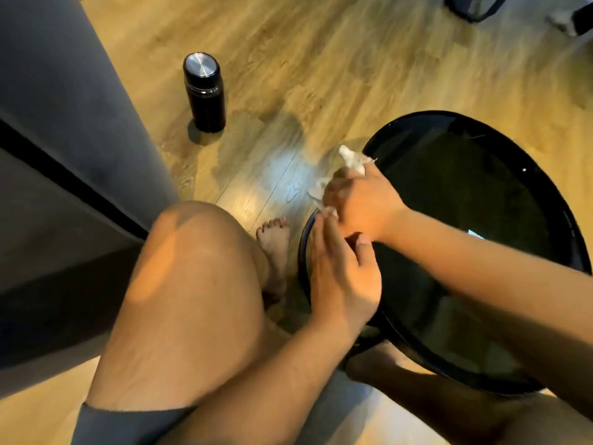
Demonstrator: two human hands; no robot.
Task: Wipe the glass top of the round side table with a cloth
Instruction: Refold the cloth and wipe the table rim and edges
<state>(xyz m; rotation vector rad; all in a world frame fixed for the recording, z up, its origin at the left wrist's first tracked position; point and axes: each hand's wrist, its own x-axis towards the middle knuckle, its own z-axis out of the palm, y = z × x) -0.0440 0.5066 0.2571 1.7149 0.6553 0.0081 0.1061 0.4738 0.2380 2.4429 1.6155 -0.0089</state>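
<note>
The round side table [475,200] has a dark glass top in a black rim and fills the right half of the view. My right hand [362,200] presses a crumpled white cloth [353,160] against the table's left rim; cloth sticks out above and left of the fingers. My left hand [340,271] rests flat on the near-left rim just below the right hand, fingers together and pointing up, holding nothing. Part of the cloth is hidden under my right hand.
A black flask with a steel lid [204,91] stands on the wooden floor at upper left. A grey sofa [64,123] runs along the left side. My bare knee [195,271] and foot [274,239] are beside the table.
</note>
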